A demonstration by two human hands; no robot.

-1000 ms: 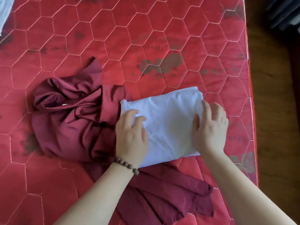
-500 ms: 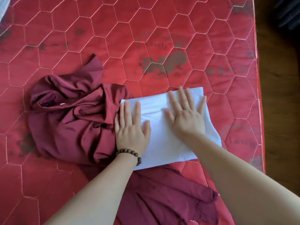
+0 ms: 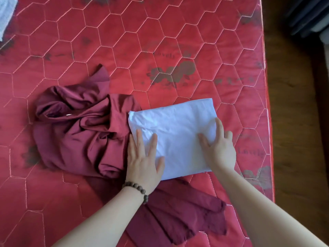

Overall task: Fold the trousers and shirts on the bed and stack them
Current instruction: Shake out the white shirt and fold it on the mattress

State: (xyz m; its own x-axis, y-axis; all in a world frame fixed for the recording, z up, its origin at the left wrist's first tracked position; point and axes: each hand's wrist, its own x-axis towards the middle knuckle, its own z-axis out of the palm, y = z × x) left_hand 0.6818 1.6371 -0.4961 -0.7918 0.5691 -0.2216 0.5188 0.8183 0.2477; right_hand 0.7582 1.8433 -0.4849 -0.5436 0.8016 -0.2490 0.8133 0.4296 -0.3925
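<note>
Looking down from the head camera: a white garment lies folded into a neat rectangle on the red quilted bed, toward its right-hand side. It's smooth but lightly creased, its long axis running left to right and tilted a touch, the right end sitting farther up the bed than the left.

Both hands lie flat on it, fingers straight, gripping nothing. The left hand presses at the near-left corner, its outer edge against the maroon garment beside it, a beaded bracelet on the wrist. The right hand rests on the right end, fingers pointing up the bed, some of them reaching the cloth's edge.

That maroon piece is a crumpled heap just left of the white one, touching it, and more maroon cloth spreads flat from under the white rectangle's near edge toward the wearer. Whether the white piece is a shirt or trousers, can't tell once it's folded.

At the top-left corner a pale cloth is cut off by the frame. Right of the bed, wooden floor.
</note>
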